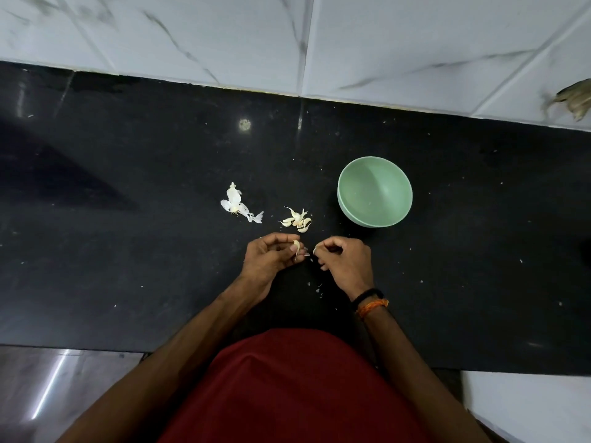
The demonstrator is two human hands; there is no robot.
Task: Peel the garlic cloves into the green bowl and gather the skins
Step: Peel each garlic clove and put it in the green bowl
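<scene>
1. Black speckled surface point(128, 251) under a white tiled wall; green bowl point(374, 191) looks empty, just right of the unpeeled cloves point(297, 220); loose skins point(238, 206) lie to their left.
2. Left hand point(268, 260): fingers curled, pinching one garlic clove point(296, 247).
3. Right hand point(347, 262): fingers curled tight, tips seemingly nipping a skin fragment; too small to confirm.
4. Step judged: stripping skin. Best to hold the clove steady, pull from the tip, then drop it in the bowl.

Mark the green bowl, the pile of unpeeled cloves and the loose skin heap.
green bowl point(341, 199): head view, left rim.
unpeeled cloves point(296, 218): head view, pile's middle.
skin heap point(234, 203): head view, widest white piece.
</scene>
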